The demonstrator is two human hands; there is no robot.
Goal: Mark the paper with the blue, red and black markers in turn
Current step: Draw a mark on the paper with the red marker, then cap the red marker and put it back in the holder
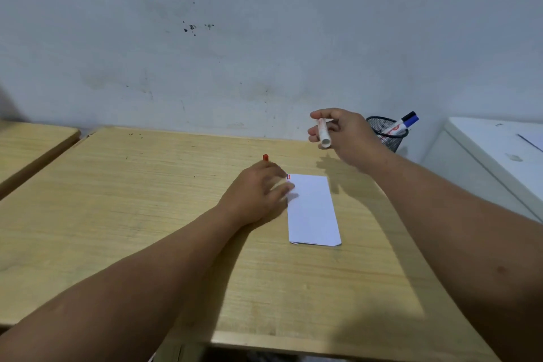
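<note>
A folded white paper (pixel 313 209) lies on the wooden desk (pixel 147 214), with small blue and red marks at its top left corner. My left hand (pixel 258 191) rests on the desk at the paper's left edge, fingers on the paper, holding a red cap (pixel 265 158) that pokes out above the fingers. My right hand (pixel 343 135) is raised above the desk behind the paper, gripping the uncapped white red marker (pixel 324 134). The blue marker (pixel 410 122) and the black marker (pixel 404 123) stand in a mesh pen cup (pixel 388 137) at the back right.
A second wooden desk (pixel 32 144) adjoins on the left. A white cabinet or appliance (pixel 493 161) stands to the right of the desk. A stained pale wall runs behind.
</note>
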